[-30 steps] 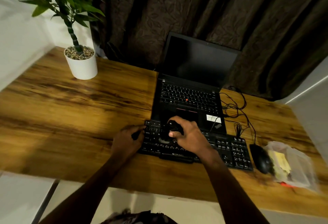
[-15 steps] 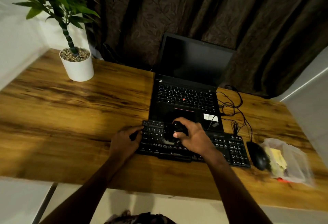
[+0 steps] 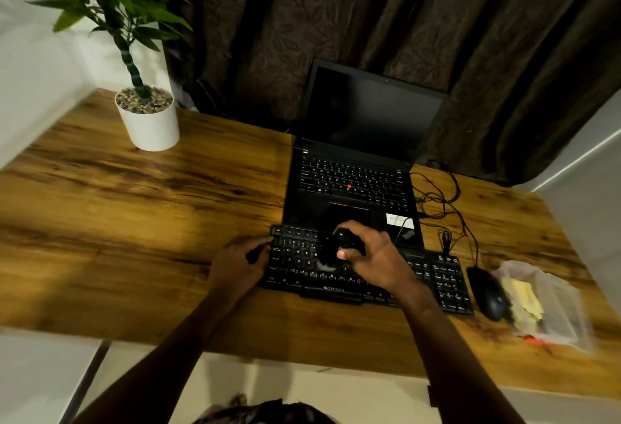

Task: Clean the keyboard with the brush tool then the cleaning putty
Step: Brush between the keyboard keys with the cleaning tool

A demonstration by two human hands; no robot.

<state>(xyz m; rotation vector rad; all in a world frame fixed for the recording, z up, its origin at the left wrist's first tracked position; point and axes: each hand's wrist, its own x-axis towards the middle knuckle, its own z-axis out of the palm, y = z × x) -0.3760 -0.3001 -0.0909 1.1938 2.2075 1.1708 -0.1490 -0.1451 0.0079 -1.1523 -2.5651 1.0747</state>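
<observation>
Brush tool (image 3: 340, 244) in right hand (image 3: 373, 257), now slightly farther right on keyboard (image 3: 448, 285).

Wood-grain table (image 3: 134, 222) (matt plastic keyboard (image 3: 447, 279)).

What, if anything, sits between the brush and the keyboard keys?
Nothing visible. The right hand holds the brush down on the keyboard keys; the left hand holds the keyboard's left edge, clear of it.

The right grip (image 3: 373, 255) holds a black brush tool (image 3: 339, 246) on the left-middle keys of the black keyboard (image 3: 443, 280), whose left edge the left grip (image 3: 238, 262) holds. The keyboard lies on the desk (image 3: 134, 222), overlapping the front of an open laptop (image 3: 353, 185). A mouse (image 3: 487, 292) sits just beside its right end.
</observation>
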